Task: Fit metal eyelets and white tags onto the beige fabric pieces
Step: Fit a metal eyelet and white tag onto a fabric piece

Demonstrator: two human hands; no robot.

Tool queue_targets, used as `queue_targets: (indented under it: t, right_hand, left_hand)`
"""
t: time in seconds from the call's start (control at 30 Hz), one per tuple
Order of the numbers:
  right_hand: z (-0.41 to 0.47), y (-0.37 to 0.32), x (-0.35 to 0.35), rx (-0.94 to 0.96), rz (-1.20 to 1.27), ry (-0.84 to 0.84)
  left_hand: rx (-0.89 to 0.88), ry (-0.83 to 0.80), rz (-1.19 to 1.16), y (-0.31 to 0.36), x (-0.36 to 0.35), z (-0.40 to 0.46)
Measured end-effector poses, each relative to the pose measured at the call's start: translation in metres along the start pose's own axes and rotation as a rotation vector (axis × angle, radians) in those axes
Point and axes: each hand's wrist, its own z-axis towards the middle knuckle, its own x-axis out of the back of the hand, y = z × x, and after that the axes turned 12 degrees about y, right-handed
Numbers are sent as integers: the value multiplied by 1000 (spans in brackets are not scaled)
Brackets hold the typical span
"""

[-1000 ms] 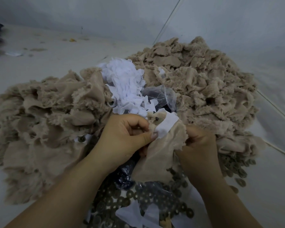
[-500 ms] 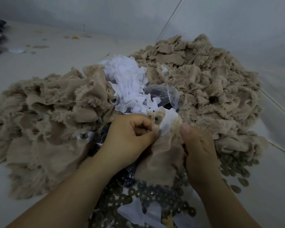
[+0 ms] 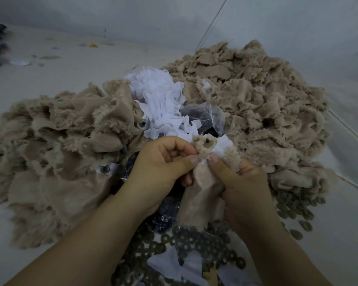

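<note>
A beige fabric piece (image 3: 201, 195) hangs between both hands at the middle of the view. A dark metal eyelet (image 3: 207, 143) sits in its fuzzy top corner, and a white tag (image 3: 223, 145) lies behind that corner. My left hand (image 3: 161, 168) pinches the fabric's top edge with thumb and curled fingers. From the right, my right hand (image 3: 242, 182) grips the same piece, its thumb tip pressed just below the eyelet. The thumbs nearly touch.
Big heaps of beige fabric pieces lie left (image 3: 56, 153) and right (image 3: 256, 108). A pile of white tags (image 3: 159, 100) and a clear plastic bag (image 3: 205, 116) sit behind my hands. Loose metal eyelets (image 3: 194, 244) cover the floor in front. One finished piece's eyelet (image 3: 105, 168) shows at left.
My right thumb has come up onto the fabric, close to the left thumb just below the eyelet. The piece is bunched tighter, and the tag shows less.
</note>
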Motion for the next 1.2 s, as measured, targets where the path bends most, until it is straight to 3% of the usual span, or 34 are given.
queue_targets:
  t: [0.2, 0.43, 0.67, 1.03, 1.2]
  right_hand:
    - [0, 0, 0, -8, -16, 25]
    - [0, 4, -1, -99, 70, 19]
    - [1, 6, 2, -55, -11, 7]
    - [2, 8, 3, -139, 81, -62]
    - [3, 8, 3, -43, -42, -19]
  left_hand:
    - [-56, 32, 60, 2, -4, -4]
    - [33, 66, 16, 1, -2, -3]
    - [-74, 78, 158, 3, -6, -8]
    - [54, 27, -81, 0, -1, -2]
    - [80, 69, -73, 0, -3, -3]
